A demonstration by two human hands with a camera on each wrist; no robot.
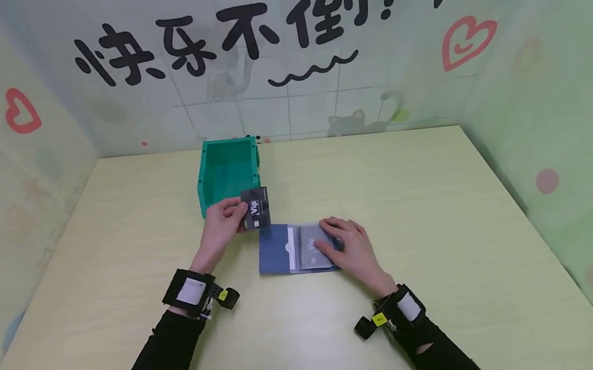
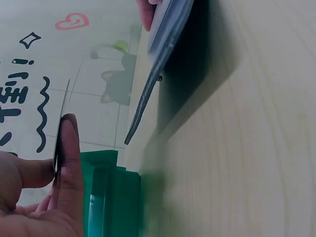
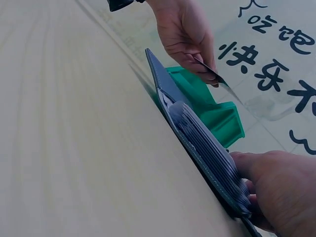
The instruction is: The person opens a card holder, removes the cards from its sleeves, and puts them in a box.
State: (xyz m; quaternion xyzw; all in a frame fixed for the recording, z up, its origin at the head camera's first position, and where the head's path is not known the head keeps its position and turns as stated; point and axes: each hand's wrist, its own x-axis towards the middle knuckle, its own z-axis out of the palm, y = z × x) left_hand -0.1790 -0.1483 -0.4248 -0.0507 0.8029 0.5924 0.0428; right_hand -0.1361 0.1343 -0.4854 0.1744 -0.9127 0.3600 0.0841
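My left hand (image 1: 223, 220) pinches a black card (image 1: 259, 208) printed "Vip" between thumb and fingers. The card is held up just in front of the green bin, above the upper left part of an open blue card holder (image 1: 273, 250). Edge-on, the thin card (image 2: 63, 121) shows in the left wrist view. My right hand (image 1: 353, 246) grips the right end of the card holder, its thumb on the clear sleeves (image 1: 311, 256), where "Vip" shows through. From the side, the right wrist view shows the stack of ribbed sleeves (image 3: 200, 136) inside the cover. My right fingertips are partly hidden there.
A green plastic bin (image 1: 228, 171) stands at the table's back edge, behind my left hand. The pale wooden table (image 1: 415, 197) is bounded by printed backdrop walls (image 1: 289, 111) at the back and both sides. A camera is strapped to each wrist.
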